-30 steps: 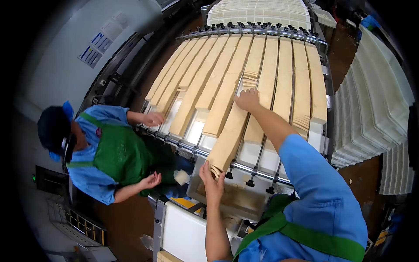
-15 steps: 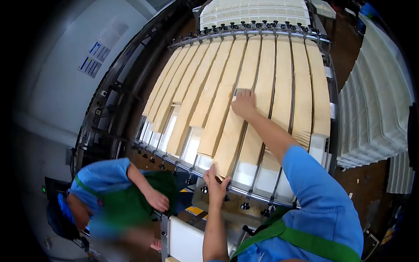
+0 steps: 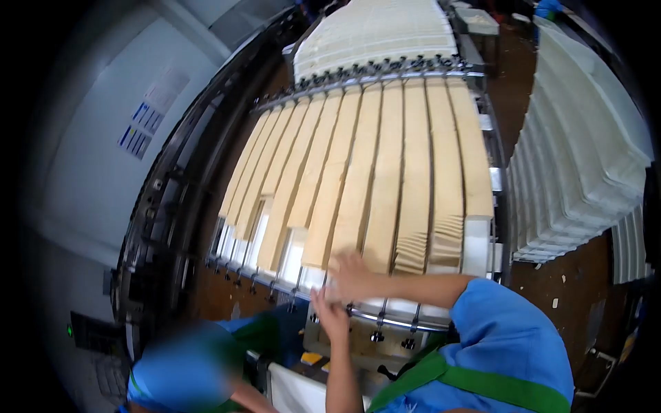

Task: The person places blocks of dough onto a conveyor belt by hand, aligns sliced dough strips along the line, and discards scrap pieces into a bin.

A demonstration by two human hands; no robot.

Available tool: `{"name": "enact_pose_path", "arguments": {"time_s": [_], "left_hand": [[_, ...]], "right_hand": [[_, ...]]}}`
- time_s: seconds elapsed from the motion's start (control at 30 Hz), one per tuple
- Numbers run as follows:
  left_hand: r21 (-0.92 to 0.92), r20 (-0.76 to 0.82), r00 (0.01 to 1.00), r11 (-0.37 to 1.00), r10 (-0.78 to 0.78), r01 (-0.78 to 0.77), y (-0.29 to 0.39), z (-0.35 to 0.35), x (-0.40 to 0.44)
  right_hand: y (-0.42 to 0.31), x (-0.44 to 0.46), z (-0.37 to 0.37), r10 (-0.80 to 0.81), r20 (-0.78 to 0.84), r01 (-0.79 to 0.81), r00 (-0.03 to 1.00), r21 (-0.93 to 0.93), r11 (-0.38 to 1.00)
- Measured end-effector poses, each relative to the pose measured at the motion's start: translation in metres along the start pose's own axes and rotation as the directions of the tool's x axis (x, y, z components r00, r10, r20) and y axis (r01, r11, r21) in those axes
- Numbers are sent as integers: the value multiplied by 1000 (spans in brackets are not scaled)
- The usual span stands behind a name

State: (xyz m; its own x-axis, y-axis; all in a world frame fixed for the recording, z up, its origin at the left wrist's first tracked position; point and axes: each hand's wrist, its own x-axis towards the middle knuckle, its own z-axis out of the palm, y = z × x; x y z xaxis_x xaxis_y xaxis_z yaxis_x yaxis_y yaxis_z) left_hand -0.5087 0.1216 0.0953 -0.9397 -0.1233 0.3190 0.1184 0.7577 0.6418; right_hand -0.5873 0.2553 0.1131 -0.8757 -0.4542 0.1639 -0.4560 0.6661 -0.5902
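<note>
Long pale-yellow rows of thin slices (image 3: 354, 172) lie side by side in lanes between thin metal rods. My right hand (image 3: 352, 277) is over the near end of a middle row, its fingers smeared by motion. Just below it, my left hand (image 3: 330, 315) is at the front rail with its fingers stretched up, apparently holding nothing. The two hands nearly meet, and I cannot tell if they touch. Toward the right, the near ends of two rows (image 3: 412, 251) are fanned into separate slices.
A metal rail with black knobs (image 3: 376, 336) runs along the front, with another at the far end. Stacked white trays (image 3: 571, 165) stand on the right. A co-worker in blue (image 3: 182, 368) bends close by at lower left. Beyond the rows lies a white surface (image 3: 375, 34).
My right hand has come back from mid-row to the near end, beside my left hand. More fanned slices show on the right. The co-worker has bent lower, and the view has shifted.
</note>
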Motion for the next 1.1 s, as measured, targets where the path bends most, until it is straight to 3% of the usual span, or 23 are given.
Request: {"name": "enact_pose_path", "arguments": {"time_s": [0.1,0.17,0.2,0.27,0.3,0.33,0.4,0.47,0.53,0.73,1.1], "left_hand": [[-182,-159,987,983,-16,-14,17,-27,-52],[12,-190,977,995,-96,100,10,-41,-92],[161,-206,978,984,-47,81,-2,-46,-114],[113,-237,965,983,-112,142,5,-54,-158],[437,-285,958,891,9,122,3,-57,-174],[707,-329,936,690,129,153,1,-59,-189],[647,-319,942,751,107,134,-5,-55,-221],[455,-204,978,881,-41,131,-14,-47,-253],[365,-74,988,919,-132,151,-24,-34,-273],[330,41,985,933,-165,142,-46,-29,-288],[344,103,974,926,-203,157,-67,-39,-309]], "right_hand": [[-35,-64,10,-185,140,178,973,65,982],[-45,-87,21,-216,200,214,956,34,976],[-49,-94,26,-252,235,254,939,24,967],[-53,-105,38,-282,265,290,922,9,957],[-50,-105,47,-298,284,328,911,-63,942],[-45,-102,55,-306,300,359,904,-141,923],[-46,-100,71,-287,255,340,923,-195,920],[-45,-100,73,-263,224,314,939,-240,919],[-46,-100,72,-288,217,334,933,-217,917],[-45,-97,76,-307,141,332,941,-217,918],[-49,-97,60,-277,201,305,940,-125,944]]}}
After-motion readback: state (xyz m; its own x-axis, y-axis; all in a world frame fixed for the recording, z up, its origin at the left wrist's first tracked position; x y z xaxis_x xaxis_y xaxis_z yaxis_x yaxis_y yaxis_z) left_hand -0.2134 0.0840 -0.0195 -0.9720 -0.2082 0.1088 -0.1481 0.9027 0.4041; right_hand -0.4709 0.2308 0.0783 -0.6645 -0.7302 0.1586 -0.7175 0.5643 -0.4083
